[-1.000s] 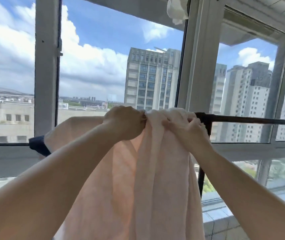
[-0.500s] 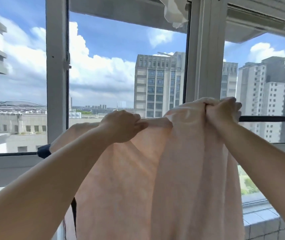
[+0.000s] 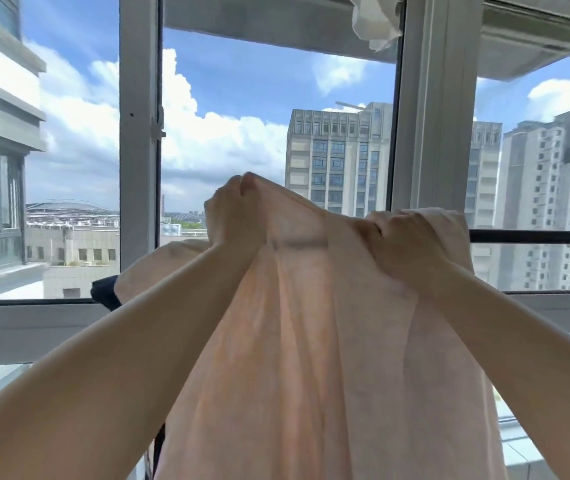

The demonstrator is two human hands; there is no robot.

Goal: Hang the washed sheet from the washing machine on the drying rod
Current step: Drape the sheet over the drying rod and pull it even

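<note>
Both hands gripping pink sheet (image 3: 311,358) over dark rod (image 3: 536,236) — left hand (image 3: 233,216) raised, right hand (image 3: 401,244) bunching fabric

The pale pink sheet (image 3: 311,341) covers most of the drying rod (image 3: 536,236), so only the rod's right part shows. The lower edge of the picture cuts the sheet off, and its folds hide the right hand's (image 3: 404,247) fingertips.

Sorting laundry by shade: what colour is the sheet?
Pale peach-pink sheet, plain; head view.
</note>
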